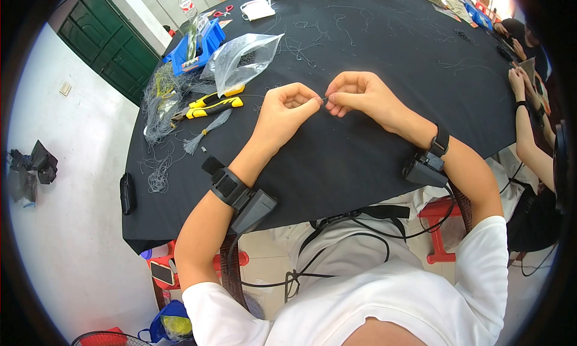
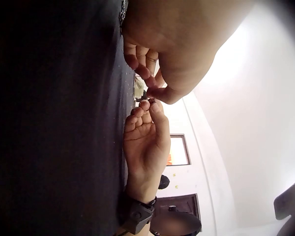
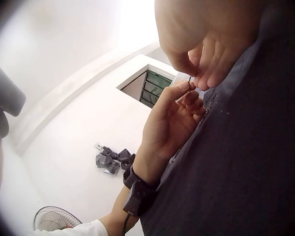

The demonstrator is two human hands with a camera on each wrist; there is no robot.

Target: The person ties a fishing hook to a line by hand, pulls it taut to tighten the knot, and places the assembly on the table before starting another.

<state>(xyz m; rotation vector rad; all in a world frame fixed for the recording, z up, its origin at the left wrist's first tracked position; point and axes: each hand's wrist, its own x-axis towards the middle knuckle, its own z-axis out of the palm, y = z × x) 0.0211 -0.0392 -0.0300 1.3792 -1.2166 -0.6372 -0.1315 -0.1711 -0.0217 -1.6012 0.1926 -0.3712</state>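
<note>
The table [image 1: 360, 166] is covered with black cloth, matt and smooth. The bag [image 1: 243, 57] is clear plastic, glossy and crinkled. The bin [image 1: 214, 37] is hard blue plastic. The pliers [image 1: 215, 104] have yellow and black handles with a slight shine. The grey threads [image 1: 157, 100] look dull and fibrous. The thin strand [image 1: 324, 98] is dark; its material I cannot tell.

We hold our left hand [image 1: 287, 109] and right hand [image 1: 359, 94] close together in front of us, fingertips almost meeting. Each hand pinches thumb against forefinger on a thin strand [image 1: 324, 98] that spans the small gap between them. The other fingers are curled in towards the palms. Our left forearm [image 1: 240, 166] and right forearm [image 1: 409, 125] angle inward from bent elbows, with the wrists roughly straight and the knuckles turned up.
</note>
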